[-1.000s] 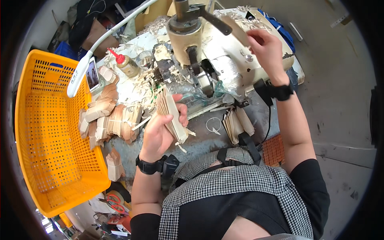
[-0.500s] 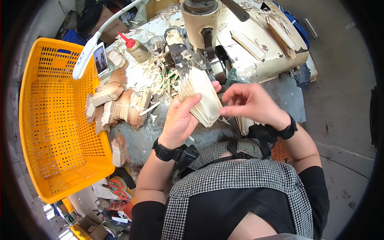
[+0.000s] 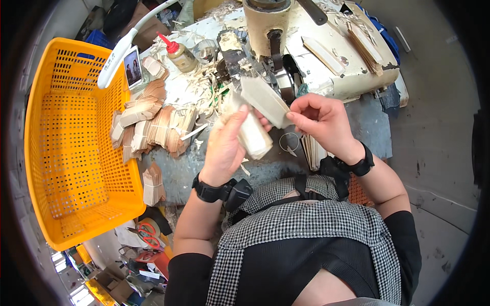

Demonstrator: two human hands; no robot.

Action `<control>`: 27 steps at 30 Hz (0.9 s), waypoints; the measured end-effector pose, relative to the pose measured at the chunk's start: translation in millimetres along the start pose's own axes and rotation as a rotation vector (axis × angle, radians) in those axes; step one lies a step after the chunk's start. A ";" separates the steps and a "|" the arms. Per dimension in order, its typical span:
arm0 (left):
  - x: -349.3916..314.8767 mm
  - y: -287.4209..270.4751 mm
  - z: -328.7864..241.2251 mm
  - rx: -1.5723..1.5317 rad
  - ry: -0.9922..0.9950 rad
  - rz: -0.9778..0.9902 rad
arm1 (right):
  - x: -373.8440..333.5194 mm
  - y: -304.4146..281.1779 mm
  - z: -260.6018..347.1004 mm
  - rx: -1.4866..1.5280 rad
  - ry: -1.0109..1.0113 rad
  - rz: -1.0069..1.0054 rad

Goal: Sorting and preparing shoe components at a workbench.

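My left hand (image 3: 224, 148) is closed around a stack of cream, pointed flat pieces (image 3: 254, 137), with the thumb along its top. One similar pale piece (image 3: 264, 102) slants above the stack, apart from it at the near end. My right hand (image 3: 321, 122) pinches this piece's near right corner between thumb and fingertips. Whether the left fingers also touch its underside is hard to see. A thin pale ring, like a rubber band (image 3: 289, 142), lies on the grey bench below. Just right of it, another stack of pieces (image 3: 312, 152) stands near my lap.
Beyond my hands stands a cream machine (image 3: 265, 30) with offcuts around it. Tied bundles (image 3: 158, 130) lie left, beside a yellow basket (image 3: 87, 168). A red-capped bottle (image 3: 178, 55), a phone (image 3: 132, 69) and a white lamp (image 3: 115, 64) are at the back left.
My right hand has taken hold of a piece's corner, and that piece has swung up and away from the stack. The stack in my left hand has tilted. The ring now shows on the bench.
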State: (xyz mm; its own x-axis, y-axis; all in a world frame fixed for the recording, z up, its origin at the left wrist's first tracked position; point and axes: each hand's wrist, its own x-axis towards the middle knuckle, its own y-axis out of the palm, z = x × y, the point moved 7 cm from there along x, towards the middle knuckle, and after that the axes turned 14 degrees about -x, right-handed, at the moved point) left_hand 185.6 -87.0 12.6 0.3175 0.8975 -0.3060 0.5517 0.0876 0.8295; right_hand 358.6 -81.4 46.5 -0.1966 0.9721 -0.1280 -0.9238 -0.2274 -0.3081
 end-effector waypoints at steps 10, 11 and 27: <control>-8.4 -22.9 -40.9 0.382 0.200 -0.096 | -10.4 24.6 31.4 -1.025 -1.099 -0.288; -7.2 -25.5 -44.5 0.390 0.217 -0.108 | -8.9 26.3 31.8 -1.016 -1.102 -0.297; 4.9 3.4 -22.9 0.153 0.101 0.037 | 47.6 -133.7 -1.8 -0.046 0.064 -0.375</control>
State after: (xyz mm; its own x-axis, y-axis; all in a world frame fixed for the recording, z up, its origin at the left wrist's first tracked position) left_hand 171.4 -72.5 24.6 0.2652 0.9383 -0.2221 0.6544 -0.0059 0.7562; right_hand 473.3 -4.8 79.9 0.1751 0.9829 -0.0567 -0.9115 0.1401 -0.3868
